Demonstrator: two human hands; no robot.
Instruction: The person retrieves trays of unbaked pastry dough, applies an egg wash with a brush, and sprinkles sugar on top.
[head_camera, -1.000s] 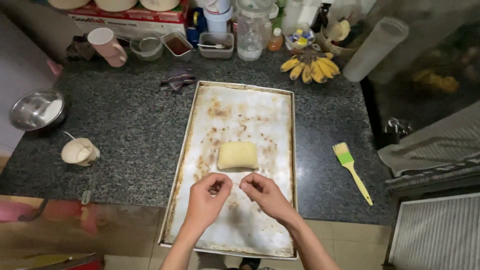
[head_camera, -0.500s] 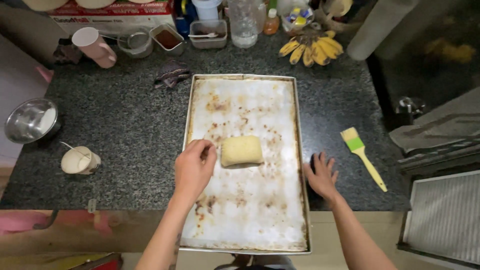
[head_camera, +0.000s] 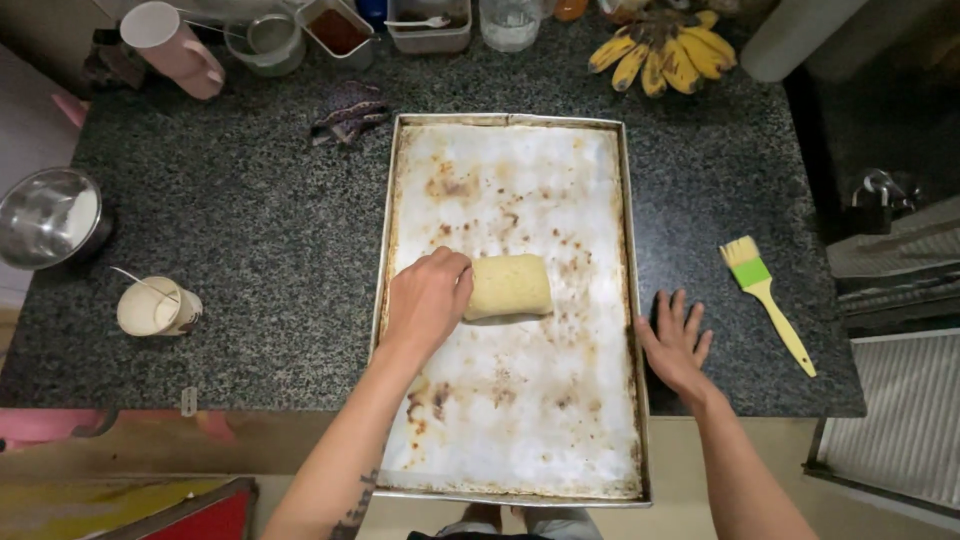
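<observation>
Dark speckled granite made up the worktop (head_camera: 250, 230), with a large, stained baking tray (head_camera: 628, 300) lying lengthwise before me, its near edge overhanging the worktop's front. Along the back edge stood a pink cup (head_camera: 170, 45) tipped on its side, a small round container (head_camera: 268, 40), a rectangular tub of reddish-brown stuff (head_camera: 338, 28), a clear tub with a spoon (head_camera: 430, 22) and a bunch of bananas (head_camera: 660, 50). I could read no labels on any of them. A steel bowl (head_camera: 48, 215) sat at the far left, and a paper cup (head_camera: 155, 308) with a stick in it stood just in front of it.

My left hand (head_camera: 428, 298) was curled loosely, knuckles up, and pressed against the left end of the block of pale dough (head_camera: 508, 286), which lay near the middle of the tray. I could not tell whether the fingers gripped it or only pushed. My right hand (head_camera: 676, 345) lay open and flat, fingers spread, on the worktop just beside the tray's right rim.

A pastry brush (head_camera: 768, 300) with green bristles and a yellow handle lay to the right, apart from my hand, near the worktop's right edge. Bare granite stretched between the tray and the paper cup.
</observation>
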